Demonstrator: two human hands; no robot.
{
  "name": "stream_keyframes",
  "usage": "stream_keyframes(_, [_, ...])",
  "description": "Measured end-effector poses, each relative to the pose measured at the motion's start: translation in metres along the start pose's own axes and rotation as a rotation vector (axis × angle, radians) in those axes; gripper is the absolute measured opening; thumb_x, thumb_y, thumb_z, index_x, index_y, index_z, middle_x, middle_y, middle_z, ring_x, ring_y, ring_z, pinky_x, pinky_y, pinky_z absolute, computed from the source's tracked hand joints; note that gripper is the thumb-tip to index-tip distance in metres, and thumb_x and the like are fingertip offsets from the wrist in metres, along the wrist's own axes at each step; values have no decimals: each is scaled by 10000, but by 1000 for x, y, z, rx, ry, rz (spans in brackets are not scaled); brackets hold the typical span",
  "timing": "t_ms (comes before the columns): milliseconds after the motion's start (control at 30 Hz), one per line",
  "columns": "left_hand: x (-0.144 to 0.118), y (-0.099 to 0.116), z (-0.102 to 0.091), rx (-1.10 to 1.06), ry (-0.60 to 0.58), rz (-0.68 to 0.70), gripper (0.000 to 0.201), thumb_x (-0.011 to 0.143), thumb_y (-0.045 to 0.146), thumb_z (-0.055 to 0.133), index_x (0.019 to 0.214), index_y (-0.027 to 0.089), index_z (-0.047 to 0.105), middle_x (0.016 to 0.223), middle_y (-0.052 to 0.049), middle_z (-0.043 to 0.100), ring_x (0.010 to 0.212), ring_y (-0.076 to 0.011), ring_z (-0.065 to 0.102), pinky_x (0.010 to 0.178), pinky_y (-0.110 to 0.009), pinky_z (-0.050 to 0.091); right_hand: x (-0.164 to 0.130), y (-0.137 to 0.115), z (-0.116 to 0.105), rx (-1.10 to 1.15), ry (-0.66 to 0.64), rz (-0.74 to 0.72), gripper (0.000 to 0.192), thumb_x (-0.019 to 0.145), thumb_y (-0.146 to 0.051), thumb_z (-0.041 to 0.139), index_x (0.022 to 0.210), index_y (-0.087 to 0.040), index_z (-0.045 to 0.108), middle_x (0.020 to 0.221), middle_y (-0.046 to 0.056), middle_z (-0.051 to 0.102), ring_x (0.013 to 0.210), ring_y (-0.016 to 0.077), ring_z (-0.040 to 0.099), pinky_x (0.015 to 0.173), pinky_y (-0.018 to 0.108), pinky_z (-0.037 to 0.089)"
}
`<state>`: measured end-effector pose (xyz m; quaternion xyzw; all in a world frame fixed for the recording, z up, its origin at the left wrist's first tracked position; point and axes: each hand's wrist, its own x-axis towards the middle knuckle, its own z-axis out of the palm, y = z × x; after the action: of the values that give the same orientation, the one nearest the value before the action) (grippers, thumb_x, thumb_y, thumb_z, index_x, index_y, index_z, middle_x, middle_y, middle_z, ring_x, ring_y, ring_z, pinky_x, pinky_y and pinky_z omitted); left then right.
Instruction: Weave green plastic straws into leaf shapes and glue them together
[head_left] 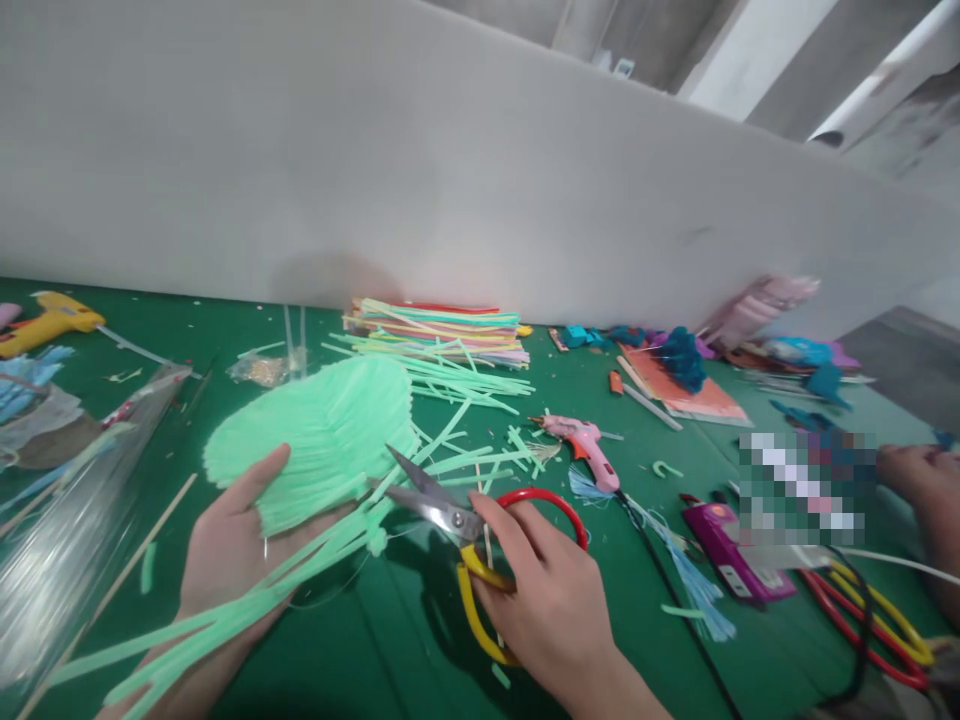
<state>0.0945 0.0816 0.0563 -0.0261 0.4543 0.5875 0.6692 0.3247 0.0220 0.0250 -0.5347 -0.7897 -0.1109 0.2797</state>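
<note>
One green fan gripped in left hand; one scissors clasped in right hand; two glue guns.

We see our left hand holding a light green paper fan over the green bench, thumb on top, its long strips trailing toward seven o'clock. Our right hand grips the scissors by their red and yellow loops, blades parted and pointing toward ten o'clock, tips at the fan's lower edge. At twelve o'clock from the scissors lies a stack of coloured strips against the white wall, loose green offcuts in front. A pink glue gun sits at two o'clock, a yellow glue gun far off at ten. Another person's hand shows at three o'clock.
</note>
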Motion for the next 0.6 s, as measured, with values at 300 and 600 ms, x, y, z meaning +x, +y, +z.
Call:
stream_keyframes(300, [-3, 1, 0, 90, -61, 8, 644, 815, 135, 527, 1445, 218, 426, 877, -50, 787, 767, -354, 739, 669, -575, 606, 4, 6, 12, -72, 19, 135, 384, 825, -212, 576, 1205, -181, 617, 930, 74, 695, 700, 181, 636, 593, 276, 480])
stream_keyframes(600, [-9, 1, 13, 99, 13, 67, 595, 838, 110, 465, 1431, 104, 427, 841, -108, 783, 745, -382, 730, 652, -610, 585, 1, 12, 18, -151, 35, 24, 397, 927, -281, 568, 1297, -137, 576, 904, 66, 691, 730, 155, 635, 604, 264, 444])
